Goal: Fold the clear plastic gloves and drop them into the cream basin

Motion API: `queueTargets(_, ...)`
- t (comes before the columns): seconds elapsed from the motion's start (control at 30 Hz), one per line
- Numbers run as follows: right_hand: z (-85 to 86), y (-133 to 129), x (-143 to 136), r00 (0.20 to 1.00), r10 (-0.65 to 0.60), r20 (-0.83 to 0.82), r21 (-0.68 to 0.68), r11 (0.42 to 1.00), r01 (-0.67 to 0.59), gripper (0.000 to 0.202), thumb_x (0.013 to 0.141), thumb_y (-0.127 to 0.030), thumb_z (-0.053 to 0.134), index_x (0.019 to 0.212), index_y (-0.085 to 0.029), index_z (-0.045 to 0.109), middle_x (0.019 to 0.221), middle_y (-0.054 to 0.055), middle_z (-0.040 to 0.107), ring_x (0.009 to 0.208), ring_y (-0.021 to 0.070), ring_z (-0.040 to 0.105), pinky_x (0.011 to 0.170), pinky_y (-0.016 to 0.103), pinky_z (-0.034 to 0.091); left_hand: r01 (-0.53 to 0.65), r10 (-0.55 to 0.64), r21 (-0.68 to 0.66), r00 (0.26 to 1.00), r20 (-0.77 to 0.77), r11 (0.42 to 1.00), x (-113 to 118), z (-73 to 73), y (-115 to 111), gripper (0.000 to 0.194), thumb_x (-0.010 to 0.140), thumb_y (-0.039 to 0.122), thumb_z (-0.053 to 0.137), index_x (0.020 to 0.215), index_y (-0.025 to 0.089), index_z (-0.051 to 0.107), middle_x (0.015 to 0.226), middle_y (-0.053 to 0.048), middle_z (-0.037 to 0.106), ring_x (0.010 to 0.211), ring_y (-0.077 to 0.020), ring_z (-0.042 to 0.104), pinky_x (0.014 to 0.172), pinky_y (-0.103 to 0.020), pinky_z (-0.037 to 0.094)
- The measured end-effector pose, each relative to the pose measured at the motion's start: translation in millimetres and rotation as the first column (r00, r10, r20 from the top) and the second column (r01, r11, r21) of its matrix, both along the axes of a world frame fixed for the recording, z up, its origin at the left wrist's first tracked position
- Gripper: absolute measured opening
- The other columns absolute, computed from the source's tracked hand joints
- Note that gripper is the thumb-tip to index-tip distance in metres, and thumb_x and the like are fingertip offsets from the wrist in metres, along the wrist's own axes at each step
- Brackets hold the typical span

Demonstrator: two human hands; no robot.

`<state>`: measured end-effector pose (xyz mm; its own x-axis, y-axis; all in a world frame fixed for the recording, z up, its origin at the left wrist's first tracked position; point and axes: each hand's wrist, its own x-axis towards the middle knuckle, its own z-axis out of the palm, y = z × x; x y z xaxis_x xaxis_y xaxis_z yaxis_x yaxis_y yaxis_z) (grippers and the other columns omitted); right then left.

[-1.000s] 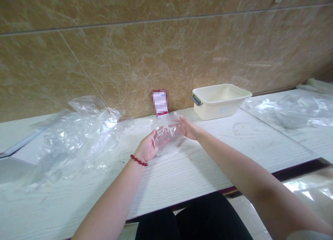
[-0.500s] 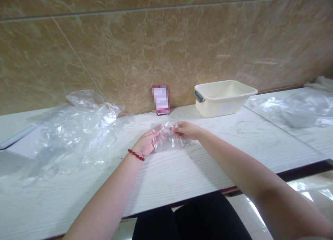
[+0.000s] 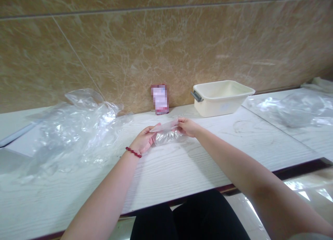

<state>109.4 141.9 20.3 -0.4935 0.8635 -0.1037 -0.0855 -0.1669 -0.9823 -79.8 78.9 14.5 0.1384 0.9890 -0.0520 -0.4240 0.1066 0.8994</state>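
Observation:
A clear plastic bag is stretched between my two hands, just above the white wood-grain table. My left hand, with a red bead bracelet at its wrist, is closed on the bag's left side. The thumb lies on top of the plastic. My right hand pinches the upper right corner between thumb and fingers. The top part of the bag forms a flat, whitish flap, while the lower part is creased and shiny. I cannot make out anything inside it.
To the left spreads a large heap of clear plastic bags. A blurred phone-like object leans on the marble wall. Right of it stands a cream plastic tub with a grey handle. More clear plastic lies at the far right of the table.
The bag's upper edge has gone from crumpled to a flat flap drawn between both hands. My right hand has moved slightly up, and the left hand slightly left.

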Motion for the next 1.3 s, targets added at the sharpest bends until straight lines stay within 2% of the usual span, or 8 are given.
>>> queueTargets(0.1, -0.3, 1, -1, 0.997, -0.055, -0.046, 0.024, 0.998, 0.056, 0.013, 0.065, -0.007, 0.041, 0.057, -0.014, 0.050, 0.067, -0.001, 0.059, 0.052, 0.0052, 0.051, 0.043, 0.015, 0.035, 0.081, -0.083, 0.052, 0.996, 0.035, 0.995, -1, 7.5, -6, 0.017, 0.069, 0.015, 0.051, 0.085, 0.017, 0.056, 0.116, -0.006, 0.050, 0.095, -0.0188, 0.053, 0.078, -0.034, 0.043)
queueTargets(0.23, -0.9, 2, -1, 0.994, -0.085, -0.064, 0.053, 0.995, 0.089, 0.016, 0.056, -0.003, 0.037, 0.053, -0.014, 0.048, 0.061, -0.001, 0.057, 0.059, 0.0089, 0.055, 0.047, 0.016, 0.036, 0.077, -0.077, -0.034, 0.997, 0.004, 0.996, 2, 15.2, -9, 0.040, 0.078, 0.034, 0.037, 0.116, 0.021, 0.038, 0.108, -0.010, 0.054, 0.089, -0.0213, 0.056, 0.074, -0.043, 0.043)
queueTargets(0.4, -1.2, 2, -2, 0.993, -0.056, -0.101, 0.123, 0.990, 0.068, 0.015, 0.052, -0.002, 0.037, 0.045, -0.013, 0.046, 0.070, 0.002, 0.059, 0.063, 0.0095, 0.054, 0.058, 0.021, 0.040, 0.093, -0.101, -0.201, 0.994, -0.034, 0.975, 6, 12.0, -4, 0.053, 0.077, 0.052, 0.029, 0.110, 0.013, 0.042, 0.103, -0.013, 0.056, 0.090, -0.0223, 0.055, 0.077, -0.039, 0.043)
queueTargets(0.53, -0.3, 2, -1, 0.989, -0.044, -0.139, 0.196, 0.978, 0.072, 0.017, 0.050, -0.002, 0.036, 0.040, -0.012, 0.045, 0.085, 0.003, 0.058, 0.075, 0.0104, 0.053, 0.066, 0.023, 0.040, 0.160, -0.155, -0.233, 0.987, 0.040, 0.959, 9, 6.6, -1, 0.043, 0.080, 0.042, 0.032, 0.097, 0.008, 0.052, 0.096, -0.013, 0.059, 0.091, -0.0216, 0.055, 0.082, -0.035, 0.041)
queueTargets(0.7, -3.2, 4, 0, 0.987, -0.050, -0.151, 0.280, 0.956, 0.091, 0.015, 0.053, -0.007, 0.042, 0.039, -0.013, 0.044, 0.090, 0.004, 0.056, 0.082, 0.0125, 0.050, 0.066, 0.026, 0.041, 0.092, -0.067, -0.260, 0.992, 0.103, 0.961, 14, 3.0, -1, 0.025, 0.080, 0.026, 0.039, 0.092, 0.010, 0.055, 0.091, -0.009, 0.061, 0.087, -0.0172, 0.056, 0.083, -0.030, 0.041)
queueTargets(0.83, -4.4, 5, -1, 0.975, -0.015, -0.222, 0.322, 0.943, 0.088, 0.013, 0.052, -0.008, 0.051, 0.046, -0.013, 0.040, 0.090, 0.002, 0.054, 0.078, 0.0104, 0.050, 0.068, 0.026, 0.041, 0.023, 0.001, -0.185, 0.992, 0.126, 0.982, 13, 2.2, -1, 0.020, 0.078, 0.015, 0.042, 0.095, 0.015, 0.052, 0.093, -0.005, 0.060, 0.080, -0.0135, 0.057, 0.078, -0.029, 0.044)
queueTargets(1.07, -2.0, 4, 1, 0.968, -0.098, -0.231, 0.210, 0.966, 0.148, 0.029, 0.054, -0.017, 0.059, 0.072, -0.019, 0.037, 0.087, -0.004, 0.049, 0.063, 0.0054, 0.049, 0.053, 0.017, 0.036, -0.089, 0.104, -0.110, 0.985, 0.140, 0.990, 1, 5.1, 0, 0.027, 0.075, 0.007, 0.043, 0.098, 0.020, 0.048, 0.110, -0.004, 0.052, 0.082, -0.0140, 0.057, 0.073, -0.034, 0.046)
queueTargets(1.3, 1.9, 1, 5, 0.998, 0.068, -0.007, 0.118, 0.991, -0.066, 0.015, 0.064, -0.028, 0.054, 0.070, -0.015, 0.051, 0.069, -0.001, 0.050, 0.064, 0.0074, 0.047, 0.058, 0.020, 0.038, -0.125, 0.136, -0.098, 0.984, 0.114, 0.987, -1, 10.5, -2, 0.040, 0.077, 0.006, 0.040, 0.111, 0.027, 0.039, 0.094, -0.003, 0.058, 0.072, -0.0120, 0.059, 0.069, -0.033, 0.047)
